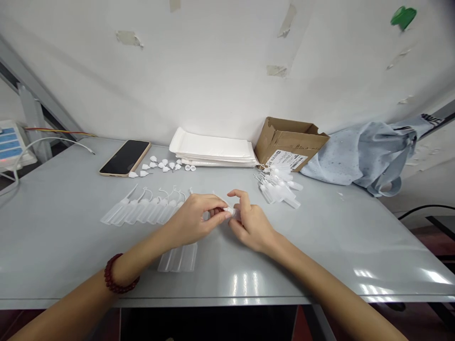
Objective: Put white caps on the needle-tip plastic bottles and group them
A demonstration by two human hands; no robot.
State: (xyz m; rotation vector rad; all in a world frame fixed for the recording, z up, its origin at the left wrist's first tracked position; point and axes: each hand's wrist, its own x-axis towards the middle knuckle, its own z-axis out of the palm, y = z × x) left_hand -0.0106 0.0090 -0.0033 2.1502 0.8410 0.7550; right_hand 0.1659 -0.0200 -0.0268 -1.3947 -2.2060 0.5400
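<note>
In front of me, between my two hands, is a small translucent plastic bottle with a white nozzle cap (pixel 229 210). My left hand (pixel 197 214) pinches the white cap between thumb and fingers. Closed around the bottle's other end, my right hand (pixel 253 221) hides most of it, with the index finger bent up. A row of translucent bottles with thin tethered tips (pixel 142 212) lies left of my hands. More bottles (pixel 179 258) lie below my left wrist, partly covered by it. A loose pile of similar bottles (pixel 279 187) sits to the right.
Several loose white nozzle caps (pixel 165 165) are scattered beside a phone (pixel 125 158). White padded envelopes (pixel 215 147) lie stacked by the wall, next to an open cardboard box (pixel 295 142). A light blue cloth bag (pixel 359 151) rests at the right. A white cable (pixel 57 139) reaches in from the left.
</note>
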